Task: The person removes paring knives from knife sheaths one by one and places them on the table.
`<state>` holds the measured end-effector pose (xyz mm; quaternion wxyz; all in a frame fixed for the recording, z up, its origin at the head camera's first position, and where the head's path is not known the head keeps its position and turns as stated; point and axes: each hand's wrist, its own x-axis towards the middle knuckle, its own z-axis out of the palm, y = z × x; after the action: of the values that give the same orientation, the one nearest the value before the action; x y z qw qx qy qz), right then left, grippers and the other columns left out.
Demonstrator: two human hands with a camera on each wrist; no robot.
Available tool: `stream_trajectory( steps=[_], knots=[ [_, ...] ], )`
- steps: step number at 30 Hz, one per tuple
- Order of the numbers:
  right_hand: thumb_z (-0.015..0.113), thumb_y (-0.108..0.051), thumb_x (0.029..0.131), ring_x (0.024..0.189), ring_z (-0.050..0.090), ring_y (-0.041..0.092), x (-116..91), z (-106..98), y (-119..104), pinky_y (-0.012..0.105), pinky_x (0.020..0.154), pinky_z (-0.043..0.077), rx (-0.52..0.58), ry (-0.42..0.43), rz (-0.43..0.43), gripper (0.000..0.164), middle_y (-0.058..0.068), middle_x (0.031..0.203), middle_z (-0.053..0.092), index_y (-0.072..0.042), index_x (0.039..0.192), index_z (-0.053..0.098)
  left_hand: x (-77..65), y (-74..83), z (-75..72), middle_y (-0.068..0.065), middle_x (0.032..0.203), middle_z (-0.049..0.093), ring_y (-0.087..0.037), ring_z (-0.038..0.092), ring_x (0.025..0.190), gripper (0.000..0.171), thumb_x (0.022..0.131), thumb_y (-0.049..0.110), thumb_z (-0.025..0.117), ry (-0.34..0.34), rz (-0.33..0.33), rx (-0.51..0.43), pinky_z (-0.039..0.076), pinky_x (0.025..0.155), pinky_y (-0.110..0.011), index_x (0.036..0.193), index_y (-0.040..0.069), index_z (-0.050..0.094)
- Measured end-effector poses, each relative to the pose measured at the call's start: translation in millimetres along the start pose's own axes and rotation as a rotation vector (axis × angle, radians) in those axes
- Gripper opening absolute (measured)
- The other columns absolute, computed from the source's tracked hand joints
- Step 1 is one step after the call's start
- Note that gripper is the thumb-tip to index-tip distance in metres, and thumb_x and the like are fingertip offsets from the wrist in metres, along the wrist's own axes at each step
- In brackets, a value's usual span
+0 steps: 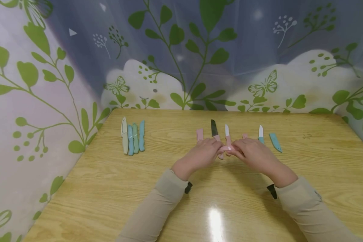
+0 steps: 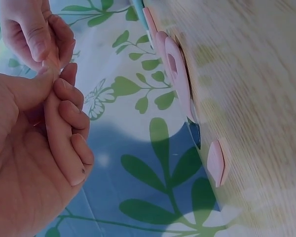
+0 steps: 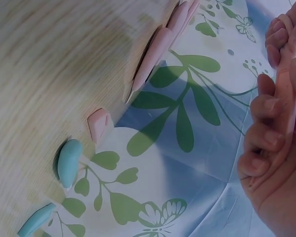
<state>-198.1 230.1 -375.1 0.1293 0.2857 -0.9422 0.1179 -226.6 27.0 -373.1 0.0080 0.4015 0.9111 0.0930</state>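
Observation:
Both hands hold a pink knife (image 1: pixel 227 148) between them above the table, with a small white patch showing at its middle. My left hand (image 1: pixel 204 153) curls its fingers round one end; in the left wrist view a dark spot marks that end. My right hand (image 1: pixel 255 156) wraps its fingers round the other pink end (image 3: pixel 285 98), much of which is hidden by them. Just beyond the hands lie a black-bladed knife (image 1: pixel 214 127) and a white-bladed knife (image 1: pixel 227 130), both pink-handled. A pink sheath (image 1: pixel 200 134) is left of them, another pink piece (image 1: pixel 244 135) right.
To the right lie a white-bladed knife (image 1: pixel 261 131) with a blue handle and a blue sheath (image 1: pixel 275 142). Several sheathed knives in cream, blue and green (image 1: pixel 135 138) stand side by side at the left. A patterned curtain (image 1: pixel 181 67) hangs behind the wooden table (image 1: pixel 109 188).

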Motion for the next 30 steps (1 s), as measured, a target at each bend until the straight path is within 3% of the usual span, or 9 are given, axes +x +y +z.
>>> stream_trajectory(
  steps=[14,30],
  knots=[
    [0.069,-0.025,0.089,0.059,0.042,0.010,-0.4,-1.8,-1.0,0.030,0.060,0.040,-0.020,0.018,-0.004,0.022,-0.004,0.066,0.049,-0.013,0.076,0.055,1.4,0.3,0.1,-0.002,0.110,0.063,-0.017,0.059,0.109,0.041,0.105,0.034,0.033,-0.004,-0.004,-0.005,0.043,0.101,-0.035,0.126,0.010,0.059],
    [0.065,-0.027,0.092,0.056,0.039,0.008,-0.1,0.1,2.7,0.028,0.058,0.038,0.001,-0.023,0.028,0.024,-0.006,0.063,0.048,-0.014,0.075,0.054,0.5,1.3,-1.8,-0.001,0.107,0.064,-0.017,0.059,0.108,0.039,0.105,0.033,0.034,-0.006,0.003,-0.032,0.043,0.101,-0.034,0.124,0.010,0.060]
  ],
)
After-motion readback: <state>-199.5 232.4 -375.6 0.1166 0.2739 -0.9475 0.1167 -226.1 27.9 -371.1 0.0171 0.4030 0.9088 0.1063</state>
